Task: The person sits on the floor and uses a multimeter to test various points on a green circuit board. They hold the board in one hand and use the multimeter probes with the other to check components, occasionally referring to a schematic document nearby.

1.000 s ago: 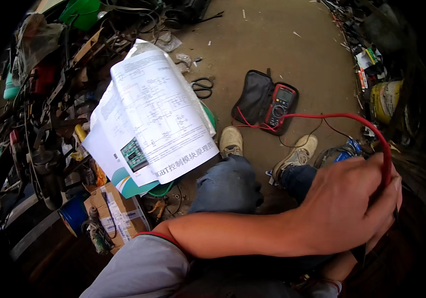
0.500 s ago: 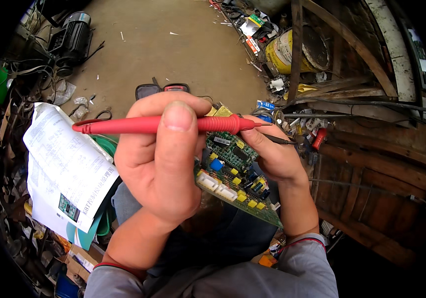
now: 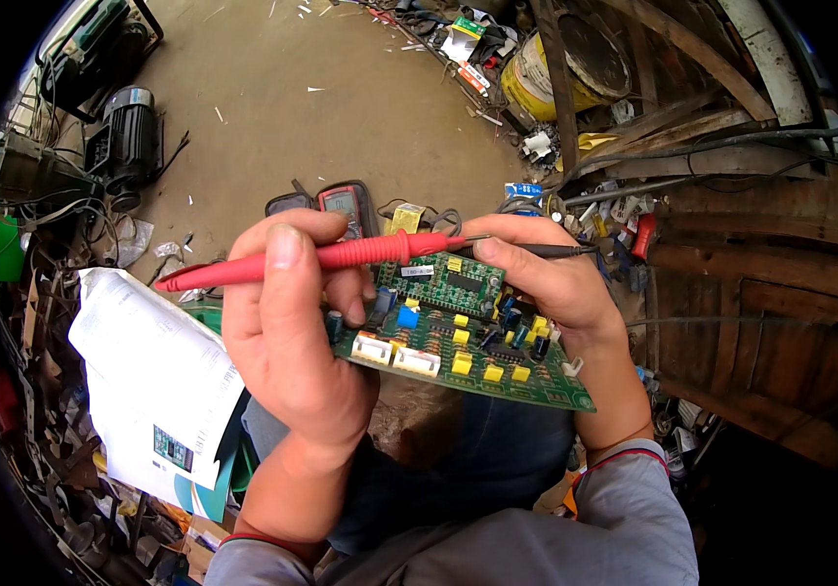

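Left hand (image 3: pixel 287 337) gripped the red probe (image 3: pixel 350 256), right hand (image 3: pixel 560 288) pinched the black probe (image 3: pixel 555 251), both in hand! The circuit board (image 3: pixel 435 334) sat near, between them; tip contact, I couldn't tell.

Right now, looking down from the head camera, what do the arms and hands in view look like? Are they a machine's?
No, they are a person's. The left hand and right hand wear no gloves, and no watch shows. Both grey sleeves end in narrow red-and-dark trim, leaving the wrists bare.
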A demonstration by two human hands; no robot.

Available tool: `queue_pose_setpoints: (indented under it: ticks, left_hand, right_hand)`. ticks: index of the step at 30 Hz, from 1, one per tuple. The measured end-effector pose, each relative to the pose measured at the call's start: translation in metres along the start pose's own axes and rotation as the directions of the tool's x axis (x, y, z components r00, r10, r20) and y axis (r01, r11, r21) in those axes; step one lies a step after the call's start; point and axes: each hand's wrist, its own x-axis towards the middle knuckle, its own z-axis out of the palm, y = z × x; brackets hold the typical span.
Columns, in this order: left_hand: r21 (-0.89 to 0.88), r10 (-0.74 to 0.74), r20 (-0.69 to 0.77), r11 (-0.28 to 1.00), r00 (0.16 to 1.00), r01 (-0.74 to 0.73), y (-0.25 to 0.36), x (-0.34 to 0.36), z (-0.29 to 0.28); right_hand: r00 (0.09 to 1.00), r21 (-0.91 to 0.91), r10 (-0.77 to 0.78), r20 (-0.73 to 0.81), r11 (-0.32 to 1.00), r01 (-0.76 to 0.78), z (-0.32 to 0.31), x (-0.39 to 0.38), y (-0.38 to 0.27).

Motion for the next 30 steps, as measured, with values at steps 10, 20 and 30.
queue_pose_setpoints:
  ticks: [10, 20, 30]
  left_hand:
    - [0.090, -0.001, 0.005, 0.996, 1.000, 0.000, -0.0014, -0.0017, 0.0008]
    - [-0.008, 0.034, 0.047, 0.999, 0.998, -0.033, -0.0023, -0.0036, 0.0020]
    - [0.112, 0.028, 0.052, 0.993, 0.998, -0.034, 0.0000, -0.0042, 0.0012]
  right_hand:
    - [0.999, -0.109, -0.043, -0.006, 0.993, 0.042, -0.0026, -0.0011, -0.0007]
    - [1.000, -0.034, -0.024, 0.009, 0.999, 0.025, -0.0042, 0.0000, 0.0007]
    - [0.999, -0.055, -0.051, 0.014, 0.997, 0.051, -0.0027, 0.0019, -0.0006]
